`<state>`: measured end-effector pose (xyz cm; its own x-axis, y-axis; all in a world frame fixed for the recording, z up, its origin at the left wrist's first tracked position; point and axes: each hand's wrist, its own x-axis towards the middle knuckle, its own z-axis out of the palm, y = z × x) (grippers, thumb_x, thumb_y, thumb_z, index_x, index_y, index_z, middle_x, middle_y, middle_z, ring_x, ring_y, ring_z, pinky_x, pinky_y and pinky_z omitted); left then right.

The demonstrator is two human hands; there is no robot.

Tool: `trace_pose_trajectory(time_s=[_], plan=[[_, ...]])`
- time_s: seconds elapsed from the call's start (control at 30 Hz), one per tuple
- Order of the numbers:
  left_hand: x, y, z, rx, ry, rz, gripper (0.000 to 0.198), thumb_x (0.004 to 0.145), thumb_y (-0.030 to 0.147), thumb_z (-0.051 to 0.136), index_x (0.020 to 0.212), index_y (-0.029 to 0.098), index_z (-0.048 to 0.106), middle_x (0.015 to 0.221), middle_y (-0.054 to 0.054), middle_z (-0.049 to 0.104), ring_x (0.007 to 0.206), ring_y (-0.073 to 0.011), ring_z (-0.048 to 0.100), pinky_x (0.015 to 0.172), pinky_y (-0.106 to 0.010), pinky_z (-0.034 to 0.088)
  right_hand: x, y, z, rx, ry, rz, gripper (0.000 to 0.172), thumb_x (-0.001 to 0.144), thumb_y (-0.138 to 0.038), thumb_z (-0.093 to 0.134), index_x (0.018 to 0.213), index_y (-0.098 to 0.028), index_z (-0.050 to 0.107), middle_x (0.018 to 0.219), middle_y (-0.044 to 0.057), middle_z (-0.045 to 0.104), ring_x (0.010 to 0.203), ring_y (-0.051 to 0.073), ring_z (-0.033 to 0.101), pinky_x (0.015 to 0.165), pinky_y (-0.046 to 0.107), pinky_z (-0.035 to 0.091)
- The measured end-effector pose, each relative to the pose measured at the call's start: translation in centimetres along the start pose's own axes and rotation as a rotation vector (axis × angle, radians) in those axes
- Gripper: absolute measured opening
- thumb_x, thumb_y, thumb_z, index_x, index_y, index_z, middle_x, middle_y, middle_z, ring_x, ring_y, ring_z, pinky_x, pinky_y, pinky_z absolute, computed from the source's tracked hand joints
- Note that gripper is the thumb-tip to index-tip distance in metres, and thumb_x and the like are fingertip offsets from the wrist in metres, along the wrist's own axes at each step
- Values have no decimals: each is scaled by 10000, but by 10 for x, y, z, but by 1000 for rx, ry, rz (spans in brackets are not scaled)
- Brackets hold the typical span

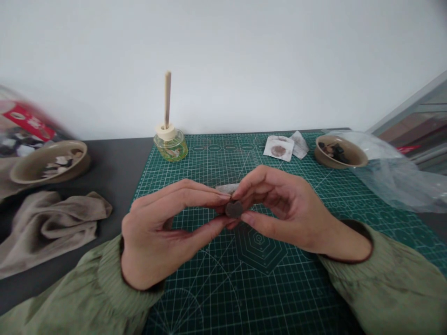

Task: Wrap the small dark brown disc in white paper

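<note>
A small dark brown-grey disc [233,210], roughly round with a notch at its top edge, is held up over the green cutting mat [216,279]. My left hand [171,228] pinches it from the left between thumb and fingers. From the right, the thumb and fingertips of my right hand [289,209] close on its other edge. Just behind the fingertips shows a whitish, stained piece [226,188], partly hidden by my hands. What the disc is made of I cannot tell.
Beyond my hands stand a glass diffuser bottle [171,146] and stained white packets [279,148]. A tan bowl with dark pieces [340,152] and clear plastic [394,181] are right. Left are another bowl [52,163], a grey-brown cloth [59,223] and a red-labelled bag [28,121].
</note>
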<state>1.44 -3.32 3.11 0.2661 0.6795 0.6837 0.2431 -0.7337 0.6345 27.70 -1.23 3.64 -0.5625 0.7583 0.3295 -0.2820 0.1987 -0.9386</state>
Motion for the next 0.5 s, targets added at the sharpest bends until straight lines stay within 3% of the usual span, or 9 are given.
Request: trace_pose_trajectory(time_s=[0.13, 0.5], plan=[[-1, 0, 1, 22, -6, -6, 203, 1101, 181, 1013, 1218, 318, 918, 1159, 0, 977, 997, -222, 937, 912, -383, 817, -1, 2, -3, -39, -12, -37, 408, 1002, 3, 1005, 1300, -224, 843, 1200, 67, 981, 1069, 212, 998, 982, 279, 816], [-2, 4, -2, 36, -26, -9, 189, 1129, 193, 976, 1247, 331, 924, 1197, -25, 976, 1016, -249, 946, 932, -434, 847, -2, 2, -2, -40, -19, -51, 495, 976, 106, 952, 1312, -246, 865, 1209, 25, 969, 1096, 172, 982, 1018, 239, 789]])
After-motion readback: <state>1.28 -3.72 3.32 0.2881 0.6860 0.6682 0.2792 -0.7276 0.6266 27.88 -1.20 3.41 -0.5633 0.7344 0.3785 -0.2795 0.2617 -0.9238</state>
